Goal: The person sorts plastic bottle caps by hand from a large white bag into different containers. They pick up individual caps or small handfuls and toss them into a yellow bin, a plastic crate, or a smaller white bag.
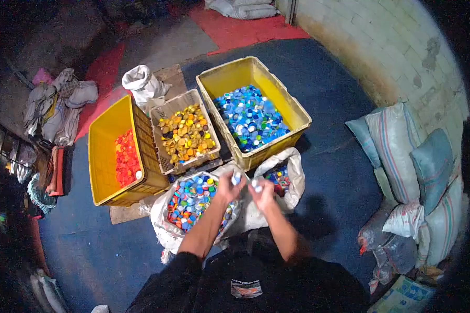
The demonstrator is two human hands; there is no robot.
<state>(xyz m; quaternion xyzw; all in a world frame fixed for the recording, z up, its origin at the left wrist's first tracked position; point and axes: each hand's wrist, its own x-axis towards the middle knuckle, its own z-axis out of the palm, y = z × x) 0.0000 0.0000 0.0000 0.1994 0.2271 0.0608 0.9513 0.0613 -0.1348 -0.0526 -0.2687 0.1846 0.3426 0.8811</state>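
Observation:
My left hand [227,188] is closed around a pale bottle cap [236,179] above the right rim of a white sack [162,216] full of mixed-colour caps. Close beside it, my right hand [265,196] pinches a white bottle cap [257,187] between thumb and fingers. The two hands are slightly apart. A second white sack [296,180], rolled open, stands just right of my right hand with mixed caps [279,176] inside. Blur hides the exact grip of the fingers.
Ahead stand a yellow crate [290,136] of blue caps, a pale basket [162,155] of yellow and gold caps, and a tilted yellow crate [102,156] of red caps. A white sack [141,81] sits behind. Stuffed sacks [394,151] lean on the right wall; cloths [62,104] lie left.

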